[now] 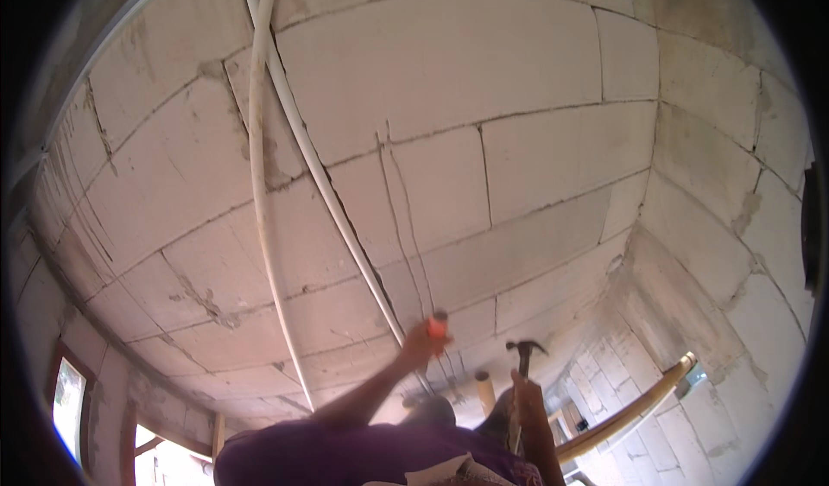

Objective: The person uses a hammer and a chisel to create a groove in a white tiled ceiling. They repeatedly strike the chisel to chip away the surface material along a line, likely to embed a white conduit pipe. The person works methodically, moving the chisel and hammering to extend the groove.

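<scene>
My left hand is raised in front of the block wall, closed around an orange-handled tool with a dark, round end. It resembles a chisel, but its lower part is hidden by my fingers. Two narrow, roughly parallel cut lines run down the wall towards this hand. Lower and to the right, my right hand grips a claw hammer by its handle. The hammer's dark head points up, apart from the orange-handled tool.
Two long white pipes cross each other high on the wall and run down left of my left arm. A curved-looking wooden beam slants at the lower right, beside a short brown post. A bright window is at the far left.
</scene>
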`<state>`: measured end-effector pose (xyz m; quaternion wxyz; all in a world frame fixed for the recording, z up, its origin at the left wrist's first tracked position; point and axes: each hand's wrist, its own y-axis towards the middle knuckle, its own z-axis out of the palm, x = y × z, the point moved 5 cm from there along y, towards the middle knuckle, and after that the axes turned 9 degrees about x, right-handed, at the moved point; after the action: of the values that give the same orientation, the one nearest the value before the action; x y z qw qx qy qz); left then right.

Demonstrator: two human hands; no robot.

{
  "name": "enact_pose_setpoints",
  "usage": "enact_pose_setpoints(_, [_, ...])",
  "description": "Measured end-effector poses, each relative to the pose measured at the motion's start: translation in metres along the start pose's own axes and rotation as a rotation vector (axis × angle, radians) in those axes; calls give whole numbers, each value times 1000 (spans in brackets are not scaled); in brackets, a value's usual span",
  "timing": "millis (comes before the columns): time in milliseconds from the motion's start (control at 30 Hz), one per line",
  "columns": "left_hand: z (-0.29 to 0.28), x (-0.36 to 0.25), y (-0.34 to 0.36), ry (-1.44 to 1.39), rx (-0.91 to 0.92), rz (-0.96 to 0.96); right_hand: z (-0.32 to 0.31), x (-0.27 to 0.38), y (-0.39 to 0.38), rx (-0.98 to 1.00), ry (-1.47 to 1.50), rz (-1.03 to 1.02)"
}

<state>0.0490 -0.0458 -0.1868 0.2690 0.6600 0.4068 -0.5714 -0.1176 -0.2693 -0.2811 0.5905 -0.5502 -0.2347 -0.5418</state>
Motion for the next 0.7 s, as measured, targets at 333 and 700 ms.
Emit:
enact_pose_setpoints(333, [47,271,-45,799,727,-279,-18,-122,52,176,133,217])
enact_pose_setpoints(700, [37,237,-70,965,811,-297,-29,-147,54,299,397,387])
